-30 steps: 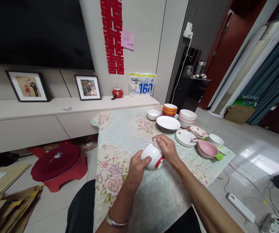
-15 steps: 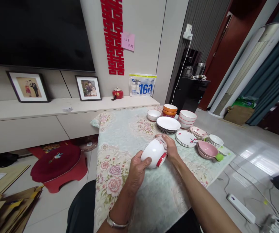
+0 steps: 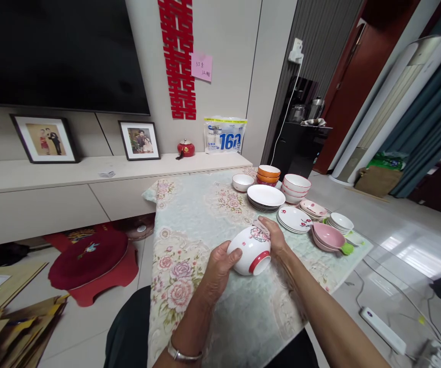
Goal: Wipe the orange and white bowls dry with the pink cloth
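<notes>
A white bowl (image 3: 246, 251) with a red foot ring and a flower print is tilted above the flowered tablecloth (image 3: 193, 214), its base toward the lower right. My left hand (image 3: 217, 266) grips its left side, thumb on the outer wall. At the upper right side, my right hand (image 3: 274, 236) is closed round the rim, with a bit of pale pink cloth (image 3: 259, 224) showing by its fingers. Just beyond are stacked white plates (image 3: 266, 195) and a small white bowl (image 3: 242, 182).
Flowered plates (image 3: 294, 219), a pink bowl (image 3: 329, 236), orange bowls (image 3: 269, 173) and white bowls (image 3: 296, 186) stand at the table's right. A red stool (image 3: 90, 260) is left of the table. A power strip (image 3: 383, 329) lies on the floor at right.
The bowl has turned in my hands and moved slightly right and down, showing its flower print and more of its foot ring. My right hand has shifted slightly right.
</notes>
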Demonstrator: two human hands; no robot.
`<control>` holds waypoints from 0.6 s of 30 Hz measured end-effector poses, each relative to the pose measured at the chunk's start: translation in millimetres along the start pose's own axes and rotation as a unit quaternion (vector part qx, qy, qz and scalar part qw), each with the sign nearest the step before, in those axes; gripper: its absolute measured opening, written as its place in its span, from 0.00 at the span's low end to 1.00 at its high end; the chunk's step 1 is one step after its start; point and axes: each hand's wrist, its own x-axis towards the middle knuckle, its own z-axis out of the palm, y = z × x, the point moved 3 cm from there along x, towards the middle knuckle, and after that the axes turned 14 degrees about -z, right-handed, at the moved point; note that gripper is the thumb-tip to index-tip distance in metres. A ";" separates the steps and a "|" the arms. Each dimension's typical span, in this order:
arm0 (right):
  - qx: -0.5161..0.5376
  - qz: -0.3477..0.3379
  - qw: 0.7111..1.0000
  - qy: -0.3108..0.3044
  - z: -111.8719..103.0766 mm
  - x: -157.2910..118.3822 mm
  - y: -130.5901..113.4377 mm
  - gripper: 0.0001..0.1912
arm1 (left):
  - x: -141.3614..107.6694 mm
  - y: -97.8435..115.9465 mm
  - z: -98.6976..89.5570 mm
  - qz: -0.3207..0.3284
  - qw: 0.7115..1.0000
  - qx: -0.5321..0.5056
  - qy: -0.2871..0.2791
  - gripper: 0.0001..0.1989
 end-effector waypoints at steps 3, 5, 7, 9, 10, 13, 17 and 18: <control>-0.126 -0.075 0.986 -0.084 7.0 -2.0 -15.3 0.17 | 1.7 -4.1 -3.3 -0.004 1.000 -0.005 0.009 0.16; -0.250 -0.171 0.938 -0.170 22.6 -12.4 -27.4 0.16 | 3.3 -6.4 -5.6 0.005 1.000 0.006 0.023 0.16; -0.349 -0.269 0.864 -0.242 43.6 -29.1 -37.7 0.14 | 4.2 -6.5 -6.5 0.022 0.999 0.026 0.037 0.14; -0.414 -0.347 0.789 -0.293 63.9 -46.5 -44.1 0.12 | 3.6 -3.5 -5.9 0.052 0.996 0.058 0.054 0.13; -0.437 -0.376 0.754 -0.314 71.9 -53.4 -45.6 0.12 | 2.8 -1.3 -5.4 0.066 0.993 0.076 0.065 0.13; -0.460 -0.408 0.708 -0.347 79.9 -58.2 -45.8 0.12 | -0.1 3.0 -5.0 0.083 0.986 0.119 0.083 0.12; -0.359 -0.303 0.833 -0.293 55.9 -28.8 -38.8 0.15 | 0.3 -3.3 -8.0 0.039 0.993 0.096 0.048 0.12; -0.318 -0.252 0.876 -0.259 47.1 -19.8 -34.8 0.16 | 0.9 -5.2 -8.8 0.033 0.996 0.077 0.042 0.13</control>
